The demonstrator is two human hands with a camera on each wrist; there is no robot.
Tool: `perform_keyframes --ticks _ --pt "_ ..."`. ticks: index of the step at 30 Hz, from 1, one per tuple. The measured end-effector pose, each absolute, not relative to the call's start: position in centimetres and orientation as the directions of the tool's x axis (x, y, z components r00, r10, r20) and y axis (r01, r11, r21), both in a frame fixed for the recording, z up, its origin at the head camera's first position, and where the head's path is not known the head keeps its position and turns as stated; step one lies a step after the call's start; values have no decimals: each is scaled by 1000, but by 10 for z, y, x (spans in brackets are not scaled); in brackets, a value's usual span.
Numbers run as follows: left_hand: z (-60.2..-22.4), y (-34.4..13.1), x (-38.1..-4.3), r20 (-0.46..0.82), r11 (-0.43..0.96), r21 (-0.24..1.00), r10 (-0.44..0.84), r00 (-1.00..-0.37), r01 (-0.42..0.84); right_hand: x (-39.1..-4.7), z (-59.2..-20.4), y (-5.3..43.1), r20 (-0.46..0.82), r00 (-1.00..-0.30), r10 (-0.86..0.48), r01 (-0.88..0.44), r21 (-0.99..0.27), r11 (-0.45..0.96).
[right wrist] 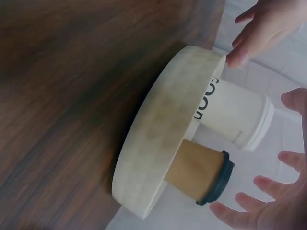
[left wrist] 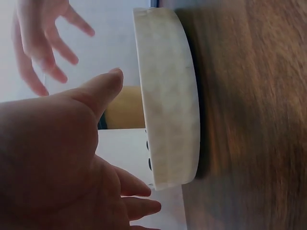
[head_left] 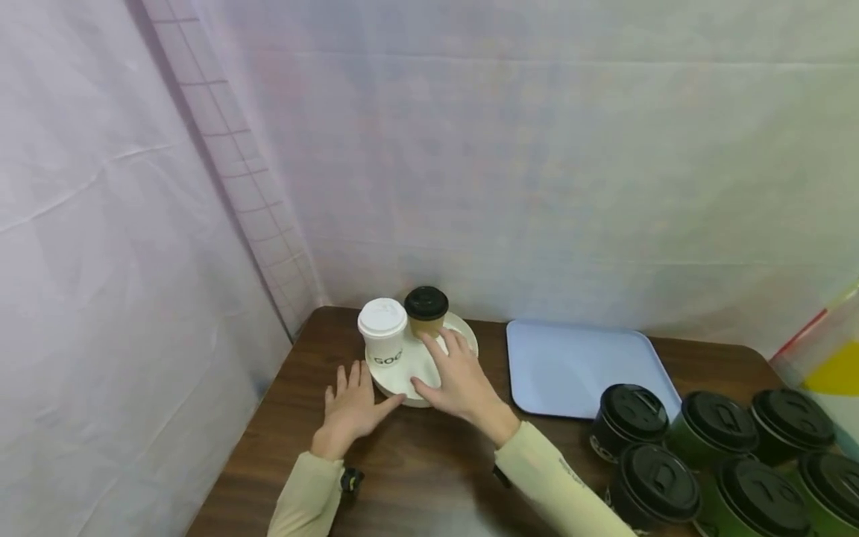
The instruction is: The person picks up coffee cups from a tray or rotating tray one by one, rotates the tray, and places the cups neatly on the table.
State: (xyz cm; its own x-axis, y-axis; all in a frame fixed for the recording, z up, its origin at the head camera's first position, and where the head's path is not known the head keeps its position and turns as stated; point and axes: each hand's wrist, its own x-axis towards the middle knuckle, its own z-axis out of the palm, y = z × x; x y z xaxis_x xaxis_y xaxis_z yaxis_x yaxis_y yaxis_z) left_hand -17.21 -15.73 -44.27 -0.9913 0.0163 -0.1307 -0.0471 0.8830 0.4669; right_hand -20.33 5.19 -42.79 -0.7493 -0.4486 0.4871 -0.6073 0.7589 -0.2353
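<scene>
A round white basket-like tray (head_left: pixel 419 367) with a textured side wall (left wrist: pixel 168 96) stands on the table. In it, a white paper cup (head_left: pixel 384 332) with a white lid and dark lettering stands at the left. Behind and right of that cup is a brown paper cup (right wrist: pixel 196 170) with a black lid. My left hand (head_left: pixel 352 410) is at the tray's front left, fingers extended and thumb apart, gripping nothing. Over the tray's right part is my right hand (head_left: pixel 463 380), its fingers spread near the brown cup and holding nothing.
A light-blue rectangular tray (head_left: pixel 577 365) lies to the right on the brown wooden table (head_left: pixel 396 477). Several black-lidded cups (head_left: pixel 661 481) crowd the right front, overlapping its near edge in view. White sheeting (head_left: pixel 537 149) hangs behind the table and at the left.
</scene>
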Motion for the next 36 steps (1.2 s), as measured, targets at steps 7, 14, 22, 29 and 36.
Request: perform_keyframes --ticks 7,14,22,29,36 --pt "-442 -155 -171 -114 879 476 25 -993 -32 -221 -425 35 473 -752 -459 -614 -249 749" --pt "-443 -147 -172 -118 883 469 26 -993 -32 -237 -416 23 457 -739 -496 -637 -230 736" --pt "-441 -142 -171 -105 882 471 25 -994 -28 -252 -404 7 437 -736 -516 -643 -216 735" --pt "-440 -138 -167 -116 881 473 38 -993 -21 -258 -398 -5 380 -780 -497 -595 -202 778" --pt "-441 -132 -163 -114 887 462 40 -993 -17 -264 -396 -10 363 -804 -471 -555 -171 814"
